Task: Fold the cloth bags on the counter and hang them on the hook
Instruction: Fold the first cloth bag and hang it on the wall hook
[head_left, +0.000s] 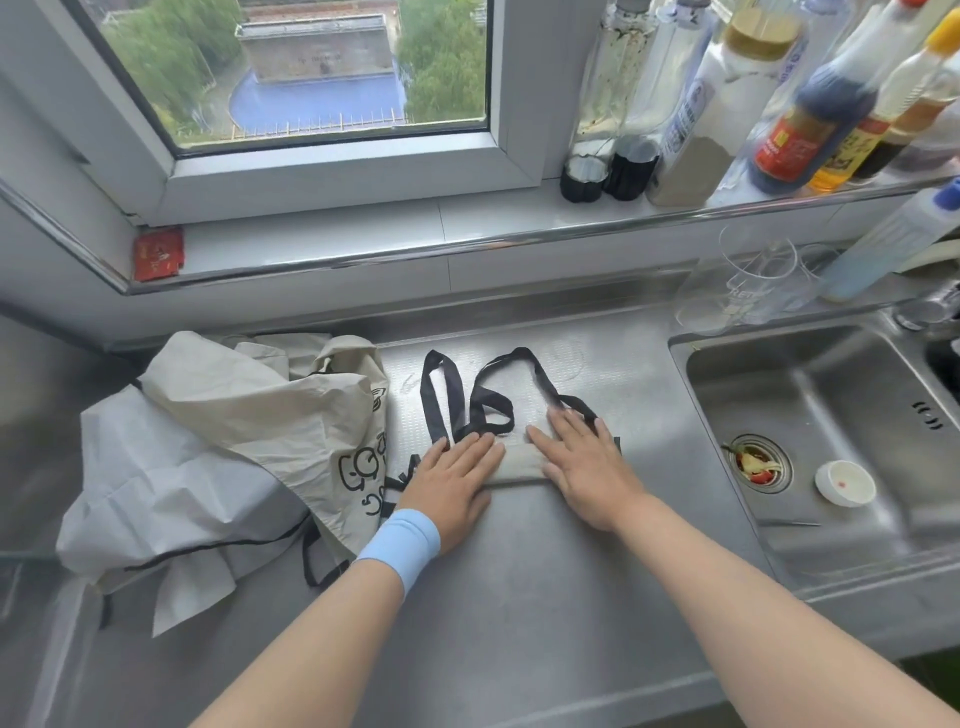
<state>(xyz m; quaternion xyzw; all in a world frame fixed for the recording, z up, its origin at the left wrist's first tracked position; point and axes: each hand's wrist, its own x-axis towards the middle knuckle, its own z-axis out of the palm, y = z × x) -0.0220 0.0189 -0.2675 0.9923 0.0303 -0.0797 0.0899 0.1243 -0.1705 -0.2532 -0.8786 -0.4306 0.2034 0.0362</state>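
Crumpled bags (244, 415) left, sink (810, 379) right

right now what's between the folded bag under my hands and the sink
Only a bare strip of steel counter lies between the folded bag and the sink, as the head view shows.

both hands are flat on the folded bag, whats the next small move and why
Probably lift the right hand and gather the black straps, with the left hand pressing. The folded bag looks compact under both flat hands, but its straps sprawl loose on the counter beyond it, and hanging needs them.
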